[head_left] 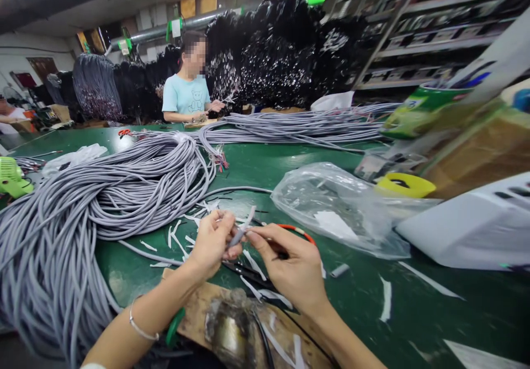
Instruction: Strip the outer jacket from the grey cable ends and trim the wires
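Near the middle of the view, my left hand [215, 239] is closed on the end of a grey cable [237, 237]. A pale strip [250, 214] sticks up from that cable end. My right hand [292, 258] pinches at the same spot from the right, its thumb and forefinger touching the cable end. Beneath the hands lie dark-handled pliers [244, 272] and scattered white strips [177, 242]. An orange-red handle or wire [298, 229] shows behind my right hand.
Coiled grey cables [136, 186] cover the left of the green table [356, 314]. A clear plastic bag [327, 203], yellow tape roll [406, 185] and white casing [476, 225] stand right. A wooden board with a metal part [232, 330] is nearest. A person [186, 95] works across.
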`<state>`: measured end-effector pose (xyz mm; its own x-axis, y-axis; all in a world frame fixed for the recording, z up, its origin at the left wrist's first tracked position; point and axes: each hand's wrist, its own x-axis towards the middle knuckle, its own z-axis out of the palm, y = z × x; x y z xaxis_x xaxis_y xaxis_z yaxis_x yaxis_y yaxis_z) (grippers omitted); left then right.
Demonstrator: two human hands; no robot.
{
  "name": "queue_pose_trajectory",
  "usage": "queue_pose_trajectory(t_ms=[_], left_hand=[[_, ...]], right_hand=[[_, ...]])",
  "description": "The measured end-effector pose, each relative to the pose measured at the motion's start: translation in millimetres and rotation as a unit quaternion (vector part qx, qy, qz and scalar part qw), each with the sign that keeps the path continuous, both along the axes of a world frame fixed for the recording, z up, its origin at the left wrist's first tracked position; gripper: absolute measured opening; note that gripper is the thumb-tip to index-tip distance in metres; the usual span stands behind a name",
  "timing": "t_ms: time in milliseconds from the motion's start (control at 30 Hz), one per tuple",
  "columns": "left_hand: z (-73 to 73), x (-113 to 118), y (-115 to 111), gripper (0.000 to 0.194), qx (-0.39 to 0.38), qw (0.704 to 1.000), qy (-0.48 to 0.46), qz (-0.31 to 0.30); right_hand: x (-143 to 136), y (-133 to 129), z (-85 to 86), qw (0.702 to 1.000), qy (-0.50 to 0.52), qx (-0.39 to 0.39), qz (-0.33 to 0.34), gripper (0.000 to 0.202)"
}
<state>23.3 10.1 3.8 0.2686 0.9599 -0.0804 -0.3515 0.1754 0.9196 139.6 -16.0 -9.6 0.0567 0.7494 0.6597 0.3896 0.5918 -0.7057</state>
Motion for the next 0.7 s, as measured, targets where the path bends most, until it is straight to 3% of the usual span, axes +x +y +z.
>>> queue_pose_trajectory(t_ms=[133,233,333,400,467,567,700], left_hand=[[5.8,-6.2,0.7,0.053,-0.028,0.994,0.024,-0.1],[8.3,-11.1,-1.1,0.051,-0.06,0.982,0.036,-0.174],[9.4,-14.0,-3.7,0.049,-0.079,0.979,0.017,-0.187],[9.1,-14.2,-4.8,0.046,-0.088,0.978,0.016,-0.19],[7.9,-13.2,-4.8,0.043,-0.097,0.978,0.021,-0.183],[4.5,-10.7,-2.5,0.04,-0.115,0.981,0.029,-0.154],[0.3,-7.4,1.6,0.037,-0.132,0.985,0.041,-0.101]], right_hand=[[5.2,2.5,0.4,0.998,0.049,-0.025,-0.015,0.012],[4.9,6.4,-1.4,0.992,0.106,-0.065,0.028,0.013],[4.7,12.6,-5.3,0.973,0.151,-0.153,0.079,0.019],[6.5,15.4,-6.4,0.966,0.181,-0.177,0.046,0.022],[8.9,14.8,-4.3,0.967,0.193,-0.164,0.009,0.025],[9.0,7.1,4.2,0.984,0.133,-0.112,0.034,0.023],[4.0,-6.0,12.9,0.998,0.039,0.049,0.008,0.008]])
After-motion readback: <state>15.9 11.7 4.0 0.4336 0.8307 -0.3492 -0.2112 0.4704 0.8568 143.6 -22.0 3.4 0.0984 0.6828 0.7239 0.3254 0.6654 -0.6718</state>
